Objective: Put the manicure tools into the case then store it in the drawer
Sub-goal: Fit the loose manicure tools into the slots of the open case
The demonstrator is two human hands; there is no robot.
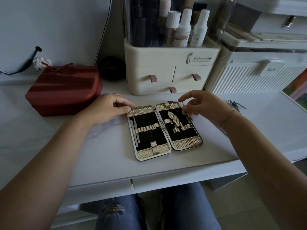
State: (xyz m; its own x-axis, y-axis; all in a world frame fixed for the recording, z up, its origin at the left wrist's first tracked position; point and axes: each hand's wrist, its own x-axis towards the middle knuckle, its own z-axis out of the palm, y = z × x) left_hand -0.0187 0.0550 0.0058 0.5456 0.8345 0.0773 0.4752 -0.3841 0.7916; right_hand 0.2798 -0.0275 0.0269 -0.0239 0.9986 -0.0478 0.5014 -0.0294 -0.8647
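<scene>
While the left hand (pixel 106 110) presses closed fingers on the top-left corner of the open manicure case (pixel 164 130) lying flat on the white desk (pixel 103 156), the right hand (pixel 204 105) pinches what looks like a thin metal tool (pixel 183 107) above the right half; it could miss its elastic loop and snag the nipper (pixel 174 120)

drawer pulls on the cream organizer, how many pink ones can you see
3. Upper left pull, upper right pull and bottom centre pull, all on the cream organizer front. None look hidden.
</scene>
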